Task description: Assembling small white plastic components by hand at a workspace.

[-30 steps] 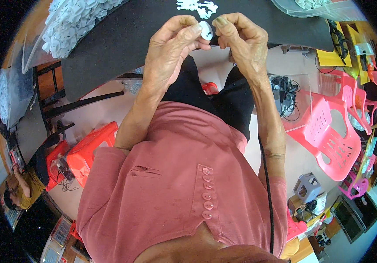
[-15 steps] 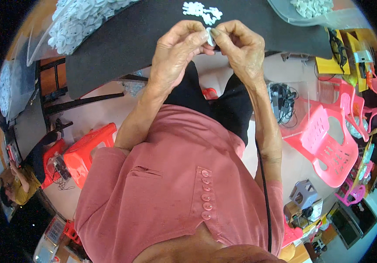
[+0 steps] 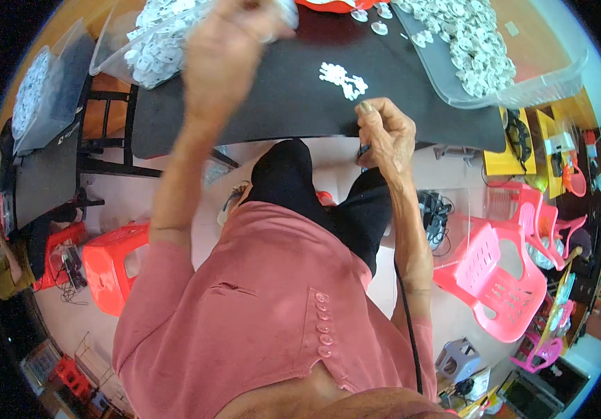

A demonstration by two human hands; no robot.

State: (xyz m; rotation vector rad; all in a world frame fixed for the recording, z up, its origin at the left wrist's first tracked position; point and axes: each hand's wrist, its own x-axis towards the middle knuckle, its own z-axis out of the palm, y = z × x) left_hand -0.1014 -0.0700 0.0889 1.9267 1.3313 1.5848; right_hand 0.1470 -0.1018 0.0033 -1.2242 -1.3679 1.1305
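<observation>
1. Swung my left hand (image 3: 227, 52) up by the clear bin (image 3: 108, 45); grip's too blurry to tell.
2. My right hand (image 3: 389, 131) is pinched, can't tell on what.
3. Little white bits (image 3: 342, 78) lie on the table (image 3: 272, 105) near it.

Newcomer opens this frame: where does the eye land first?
Probably on the pink shirt filling the centre, then the white pieces heaped in a clear bin at upper right. The motion-blurred left hand at the top, left of centre, also stands out, as does the pink chair at right.
</observation>
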